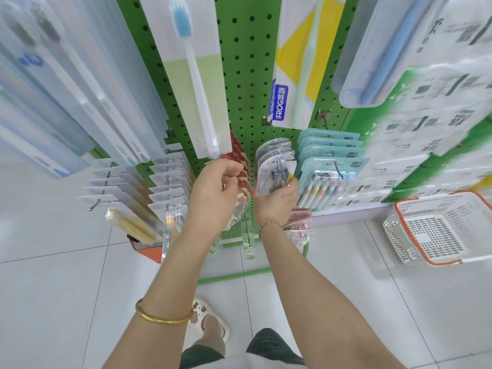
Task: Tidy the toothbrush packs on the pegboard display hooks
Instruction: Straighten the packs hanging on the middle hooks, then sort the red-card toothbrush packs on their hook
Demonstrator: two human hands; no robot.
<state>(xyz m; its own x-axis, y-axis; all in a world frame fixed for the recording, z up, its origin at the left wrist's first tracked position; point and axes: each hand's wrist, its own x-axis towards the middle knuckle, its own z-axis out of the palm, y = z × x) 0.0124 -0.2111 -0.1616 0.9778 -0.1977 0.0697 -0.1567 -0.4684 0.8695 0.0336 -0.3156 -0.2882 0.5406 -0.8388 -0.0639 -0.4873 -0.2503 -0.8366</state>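
Left hand curls its fingers to pinch the red packs on a low centre hook. Right hand, just beside it, grips the grey packs on the next hook. Higher on the green pegboard, a hanging pack reads "FROG".

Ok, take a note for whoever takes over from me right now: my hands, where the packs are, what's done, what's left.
Left hand: fingers pinch the red packs at the front of their hook.
Right hand: up against the front of the grey packs near the hook tip; grip unclear.
Done, apparently: teal packs and white packs hang in even rows.
Left: square up the red and grey rows; the pink packs below look bunched.
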